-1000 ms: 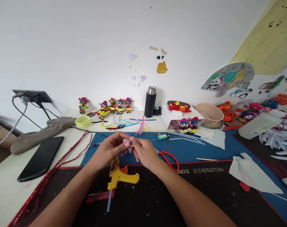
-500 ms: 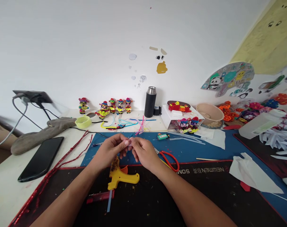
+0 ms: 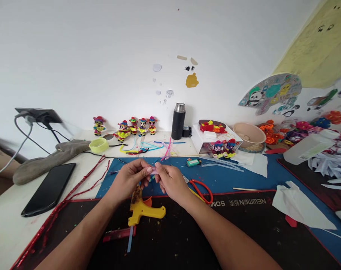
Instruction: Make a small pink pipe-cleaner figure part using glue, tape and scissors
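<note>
Between my two hands is a small pale pink piece (image 3: pixel 153 171), mostly hidden by the fingers; its kind cannot be made out. My left hand (image 3: pixel 131 176) pinches its left end between thumb and fingers. The thumb and fingers of my right hand (image 3: pixel 170 177) close on its right end. A bit of blue and green shows by the fingertips. Just below the hands lies a yellow glue gun (image 3: pixel 152 212) with a clear glue stick (image 3: pixel 130 240) poking out of its back. Red-handled pliers (image 3: pixel 202 192) rest beside my right wrist, partly covered by it.
Several small figures (image 3: pixel 122 131) stand along the wall, near loose coloured pipe cleaners (image 3: pixel 148 147). A black thermos (image 3: pixel 178 122) stands at the back. On the left are a phone (image 3: pixel 49 189) and red tinsel stems (image 3: pixel 83 176). White paper (image 3: pixel 301 206) lies right.
The hands have drawn slightly apart, so more of the pale pink piece shows between the fingertips. Everything on the table stays where it was.
</note>
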The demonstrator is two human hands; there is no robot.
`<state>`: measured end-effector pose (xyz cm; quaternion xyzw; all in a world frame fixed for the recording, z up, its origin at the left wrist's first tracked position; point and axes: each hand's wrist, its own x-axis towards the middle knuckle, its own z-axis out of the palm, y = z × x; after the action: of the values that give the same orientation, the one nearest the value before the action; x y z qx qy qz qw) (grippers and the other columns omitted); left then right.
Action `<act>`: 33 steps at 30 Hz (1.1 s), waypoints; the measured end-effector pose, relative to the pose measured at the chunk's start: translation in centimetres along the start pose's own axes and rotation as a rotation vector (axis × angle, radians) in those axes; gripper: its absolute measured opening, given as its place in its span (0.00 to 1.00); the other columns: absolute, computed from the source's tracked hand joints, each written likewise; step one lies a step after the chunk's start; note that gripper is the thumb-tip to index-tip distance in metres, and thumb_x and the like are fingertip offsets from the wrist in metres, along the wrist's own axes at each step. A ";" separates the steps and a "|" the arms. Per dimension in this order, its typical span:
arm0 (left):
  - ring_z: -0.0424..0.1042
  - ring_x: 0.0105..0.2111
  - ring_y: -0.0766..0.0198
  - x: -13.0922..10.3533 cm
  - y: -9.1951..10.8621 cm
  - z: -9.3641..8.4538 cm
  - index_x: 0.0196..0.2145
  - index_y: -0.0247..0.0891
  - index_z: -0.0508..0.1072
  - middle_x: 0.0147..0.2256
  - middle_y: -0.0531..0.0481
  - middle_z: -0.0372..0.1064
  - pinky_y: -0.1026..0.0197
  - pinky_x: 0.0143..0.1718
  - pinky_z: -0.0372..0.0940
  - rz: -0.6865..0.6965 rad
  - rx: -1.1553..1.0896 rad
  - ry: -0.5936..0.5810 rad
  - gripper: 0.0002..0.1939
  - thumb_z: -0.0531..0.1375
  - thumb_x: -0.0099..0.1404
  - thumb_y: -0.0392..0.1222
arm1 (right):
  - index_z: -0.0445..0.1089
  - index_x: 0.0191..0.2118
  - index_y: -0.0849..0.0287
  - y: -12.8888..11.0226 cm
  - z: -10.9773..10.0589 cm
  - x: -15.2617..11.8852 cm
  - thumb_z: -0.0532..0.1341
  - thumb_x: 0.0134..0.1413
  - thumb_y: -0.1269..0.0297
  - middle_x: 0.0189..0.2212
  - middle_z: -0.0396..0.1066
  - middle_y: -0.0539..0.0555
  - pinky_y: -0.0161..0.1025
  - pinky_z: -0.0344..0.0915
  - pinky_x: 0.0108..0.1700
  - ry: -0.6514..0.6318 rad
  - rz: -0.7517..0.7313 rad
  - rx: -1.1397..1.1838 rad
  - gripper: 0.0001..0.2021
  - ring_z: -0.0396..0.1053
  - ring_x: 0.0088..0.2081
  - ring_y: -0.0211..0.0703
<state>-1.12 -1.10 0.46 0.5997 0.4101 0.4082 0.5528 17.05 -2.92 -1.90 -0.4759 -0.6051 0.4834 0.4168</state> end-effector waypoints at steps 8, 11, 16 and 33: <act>0.70 0.22 0.63 -0.1 0.2 0.3 0.30 0.39 0.74 0.24 0.52 0.71 0.63 0.24 0.65 0.017 0.001 0.007 0.27 0.70 0.63 0.67 | 0.65 0.26 0.55 -0.1 -0.1 0.1 0.48 0.66 0.23 0.14 0.57 0.44 0.35 0.57 0.21 -0.005 0.012 0.023 0.38 0.58 0.15 0.36; 0.72 0.25 0.61 -0.2 0.6 0.4 0.38 0.38 0.77 0.28 0.49 0.75 0.61 0.26 0.68 0.050 -0.036 -0.033 0.27 0.70 0.63 0.67 | 0.64 0.26 0.55 0.0 -0.3 0.2 0.50 0.66 0.23 0.13 0.57 0.44 0.35 0.57 0.21 0.002 0.009 0.043 0.37 0.57 0.14 0.35; 0.71 0.25 0.63 -0.2 0.7 0.3 0.37 0.38 0.76 0.29 0.50 0.75 0.62 0.27 0.67 0.064 -0.029 -0.061 0.24 0.72 0.63 0.63 | 0.64 0.26 0.55 0.0 -0.2 0.3 0.51 0.66 0.24 0.13 0.55 0.44 0.35 0.57 0.21 -0.014 -0.007 0.076 0.37 0.56 0.14 0.35; 0.69 0.22 0.67 -0.2 0.1 0.7 0.32 0.38 0.74 0.26 0.53 0.73 0.66 0.22 0.63 -0.025 -0.085 -0.014 0.24 0.74 0.61 0.61 | 0.67 0.32 0.56 0.0 0.0 -0.1 0.51 0.69 0.27 0.16 0.62 0.45 0.35 0.58 0.23 -0.001 -0.059 -0.035 0.34 0.61 0.17 0.35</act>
<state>-0.54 -1.53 0.54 0.5732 0.3960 0.4139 0.5859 17.12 -3.02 -1.88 -0.4649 -0.6273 0.4606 0.4222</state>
